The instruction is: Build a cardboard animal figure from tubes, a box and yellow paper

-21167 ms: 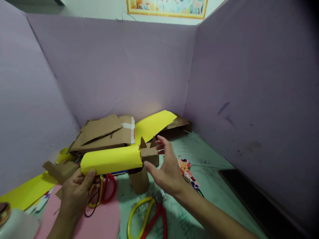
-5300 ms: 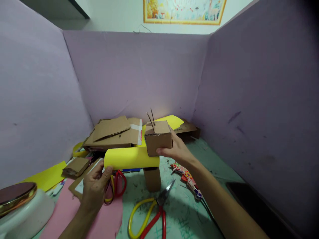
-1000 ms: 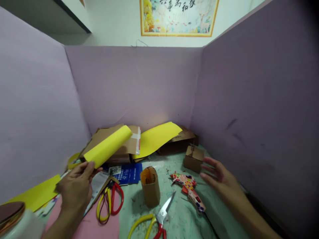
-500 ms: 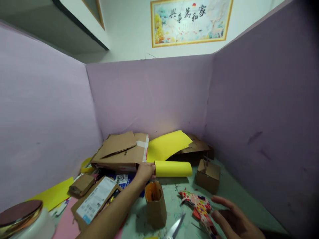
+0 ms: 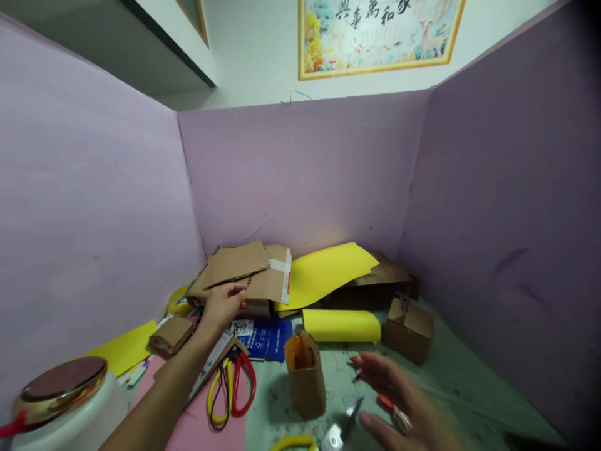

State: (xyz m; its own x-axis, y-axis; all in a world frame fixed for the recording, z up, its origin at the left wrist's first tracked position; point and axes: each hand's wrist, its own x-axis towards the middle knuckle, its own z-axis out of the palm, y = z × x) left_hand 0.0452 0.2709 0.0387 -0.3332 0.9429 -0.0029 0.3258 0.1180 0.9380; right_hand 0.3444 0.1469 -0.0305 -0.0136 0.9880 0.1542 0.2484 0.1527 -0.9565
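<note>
My left hand (image 5: 224, 305) reaches in front of the stacked cardboard (image 5: 244, 266), its fingers loosely bent and apart with nothing visible in them. I cannot tell whether it touches the cardboard. The rolled yellow paper (image 5: 342, 326) lies free on the table to its right. My right hand (image 5: 408, 404) is open and blurred, thumb apart from the fingers. It hovers over the colourful patterned piece (image 5: 401, 419), which it mostly hides. Just left of that hand lies a pair of scissors (image 5: 342, 429), blades apart. An open-topped cardboard tube (image 5: 306, 382) stands upright between my hands.
Red-and-yellow-handled scissors (image 5: 232, 388) lie on pink paper (image 5: 201, 429). A small cardboard box (image 5: 409, 331) stands at the right, and yellow sheets (image 5: 328, 272) lean at the back. A white jar (image 5: 70, 407) fills the near left corner. Purple partitions (image 5: 300, 175) enclose the table.
My left hand has let go of the yellow roll and moved left to the stacked cardboard. My right hand has moved left over the patterned piece. The view has shifted slightly.
</note>
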